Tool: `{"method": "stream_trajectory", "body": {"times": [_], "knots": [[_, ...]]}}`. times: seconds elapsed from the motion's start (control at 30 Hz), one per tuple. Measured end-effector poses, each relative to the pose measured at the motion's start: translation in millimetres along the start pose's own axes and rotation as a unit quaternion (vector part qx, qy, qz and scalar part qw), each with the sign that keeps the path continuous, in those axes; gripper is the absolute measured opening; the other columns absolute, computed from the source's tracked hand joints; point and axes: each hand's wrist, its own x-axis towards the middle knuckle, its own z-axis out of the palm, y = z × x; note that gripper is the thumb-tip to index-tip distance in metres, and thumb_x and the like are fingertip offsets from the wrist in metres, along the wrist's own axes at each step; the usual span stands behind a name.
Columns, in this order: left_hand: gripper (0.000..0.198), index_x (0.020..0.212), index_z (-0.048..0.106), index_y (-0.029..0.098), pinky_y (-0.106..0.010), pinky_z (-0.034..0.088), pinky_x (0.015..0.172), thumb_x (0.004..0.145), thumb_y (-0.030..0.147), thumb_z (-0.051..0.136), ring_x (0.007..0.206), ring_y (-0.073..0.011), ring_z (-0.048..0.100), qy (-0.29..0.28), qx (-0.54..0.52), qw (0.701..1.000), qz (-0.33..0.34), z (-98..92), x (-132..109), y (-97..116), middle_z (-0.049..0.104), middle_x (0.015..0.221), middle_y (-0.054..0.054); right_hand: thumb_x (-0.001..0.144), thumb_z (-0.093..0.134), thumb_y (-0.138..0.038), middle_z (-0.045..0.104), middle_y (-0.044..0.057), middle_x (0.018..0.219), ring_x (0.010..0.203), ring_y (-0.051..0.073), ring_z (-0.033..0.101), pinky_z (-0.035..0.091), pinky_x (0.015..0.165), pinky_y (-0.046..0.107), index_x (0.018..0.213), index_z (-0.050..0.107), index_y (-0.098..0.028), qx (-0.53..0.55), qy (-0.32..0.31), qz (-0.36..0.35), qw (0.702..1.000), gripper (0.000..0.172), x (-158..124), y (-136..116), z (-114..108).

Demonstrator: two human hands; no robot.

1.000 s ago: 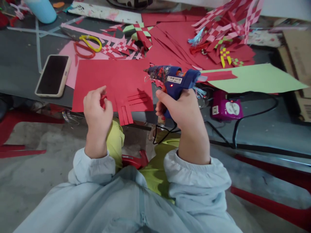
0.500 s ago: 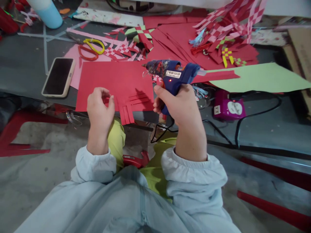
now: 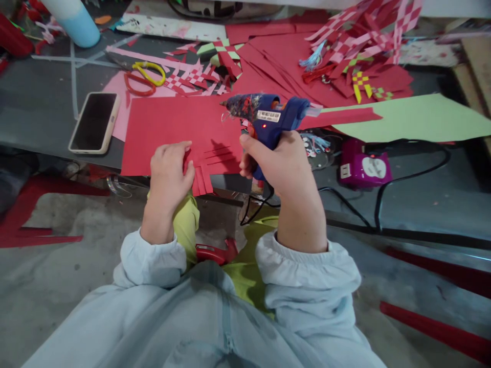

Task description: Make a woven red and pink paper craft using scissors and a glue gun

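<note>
Here's the dark table (image 3: 433,209), and on its near edge lies the red sheet (image 3: 164,122), our landmark. Right hand (image 3: 278,158) now, just beyond the red sheet's near right corner: forearm reaching forward, wrist angled inward, fingers wrapped firmly round the handle of the glue gun (image 3: 286,122), thumb along its side. Left hand (image 3: 171,171), at the red sheet's near edge: back of the hand up, fingers bent, thumb pointing across toward the slit red paper (image 3: 201,179); whether it is pinching anything beneath those fingers, I cannot tell. The glue gun is level, its body by the red sheet's right edge, nozzle (image 3: 223,104) pointing left above that sheet. The slit red paper sits at the red sheet's near edge, right of centre, some of its strips jutting past that edge. And the change from half a second ago: the left hand has slid right, closing on those strips, its back turned further up; the glue gun has edged slightly left over the red sheet, while the slit red paper has barely shifted.
</note>
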Motion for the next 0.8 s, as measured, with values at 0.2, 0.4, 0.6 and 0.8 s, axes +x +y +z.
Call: {"method": "stream_trajectory", "body": {"times": [0.2,0.4,0.6,0.8], "knots": [[0.04,0.116,0.06,0.02,-0.037,0.048,0.094,0.077,0.015,0.054,0.1,-0.0217,0.061,0.023,-0.059,0.997,-0.038,-2.5,2.4,1.9,0.066,0.105,-0.007,0.08,0.062,-0.031,0.056,-0.004,0.048,0.038,0.01,0.054,0.045,0.037,0.022,0.071,0.053,-0.022,0.005,-0.003,-0.009,1.0,0.016,0.3,2.2,0.2],[0.029,0.102,0.063,0.02,-0.027,0.053,0.072,0.074,0.015,0.058,0.078,-0.0136,0.062,0.071,-0.232,0.959,-0.144,-4.4,4.8,-0.7,0.064,0.088,-0.002,0.08,0.063,-0.032,0.056,-0.003,0.047,0.038,0.01,0.054,0.046,0.037,0.023,0.064,0.052,-0.022,-0.005,-0.003,-0.009,1.0,0.022,0.0,1.3,0.3],[0.026,0.089,0.062,0.021,-0.021,0.053,0.06,0.064,0.016,0.068,0.065,-0.0084,0.057,0.123,-0.435,0.867,-0.21,-2.0,6.6,-4.9,0.057,0.079,0.003,0.08,0.063,-0.03,0.056,-0.004,0.047,0.038,0.01,0.054,0.046,0.038,0.023,0.069,0.053,-0.021,0.001,-0.001,-0.004,1.0,0.018,0.0,0.8,0.2],[0.03,0.08,0.065,0.02,-0.017,0.051,0.053,0.053,0.014,0.076,0.061,-0.0061,0.054,0.118,-0.567,0.77,-0.266,-6.9,7.3,-0.7,0.055,0.072,0.005,0.081,0.064,-0.03,0.056,-0.004,0.047,0.037,0.009,0.053,0.044,0.039,0.023,0.067,0.052,-0.021,-0.008,-0.005,0.002,1.0,0.02,0.6,1.1,0.9]]}}
